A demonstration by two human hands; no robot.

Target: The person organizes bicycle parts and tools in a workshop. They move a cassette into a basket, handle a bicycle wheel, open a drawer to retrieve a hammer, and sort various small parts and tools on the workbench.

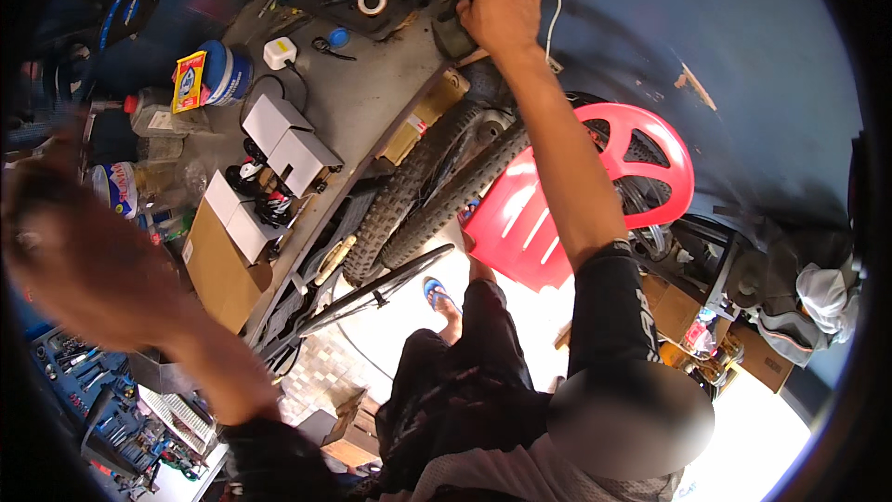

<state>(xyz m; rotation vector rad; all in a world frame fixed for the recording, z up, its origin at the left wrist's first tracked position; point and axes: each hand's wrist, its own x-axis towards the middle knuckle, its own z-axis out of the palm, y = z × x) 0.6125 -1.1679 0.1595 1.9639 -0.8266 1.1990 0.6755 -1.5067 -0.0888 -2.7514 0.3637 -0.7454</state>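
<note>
Right hand [503, 5] laid over a dark object [452, 39] at the bench's [367, 88] far end; whether it is gripped cannot be told. Left hand [84, 251] blurred, grip unreadable. Handling seems under way; no finished result seen, remainder not judgeable. Dark and red parts [271, 207] held in open box [216, 270]; tub's [238, 82] contents hidden.

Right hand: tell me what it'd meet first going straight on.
Probably the dark object that the right hand appears to rest on; its shape and depth are unclear.
</note>
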